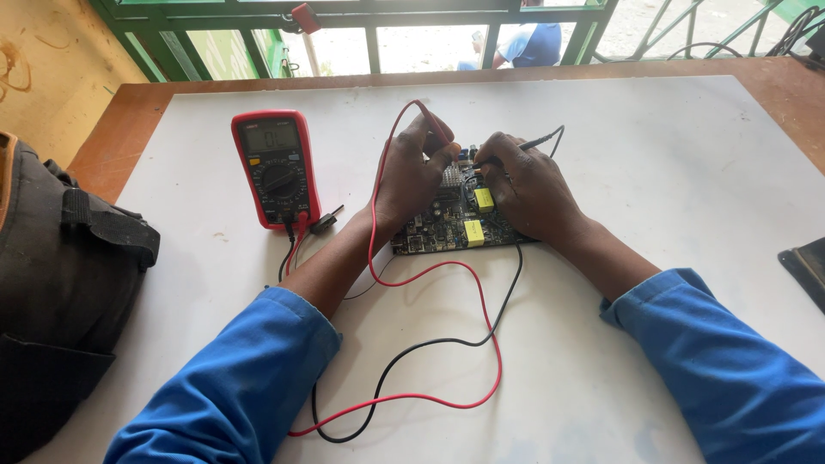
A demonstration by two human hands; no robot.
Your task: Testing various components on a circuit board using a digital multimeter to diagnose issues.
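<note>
Small electronics repair workshop, open to street. Evidence: red digital multimeter (276, 167) with red and black test leads (447, 344), bare circuit board (455, 225) on white-topped wooden desk (670, 172); green metal window grille (369, 26) behind, sunlit ground outside; black bag (60, 292) beside desk.

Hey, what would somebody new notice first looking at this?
Mid-table, the left hand holds a red probe and the right hand a black probe, both tips down on a dark circuit board. Left of them lies a red multimeter, its red and black leads looping across the white tabletop. A black bag sits far left.
</note>
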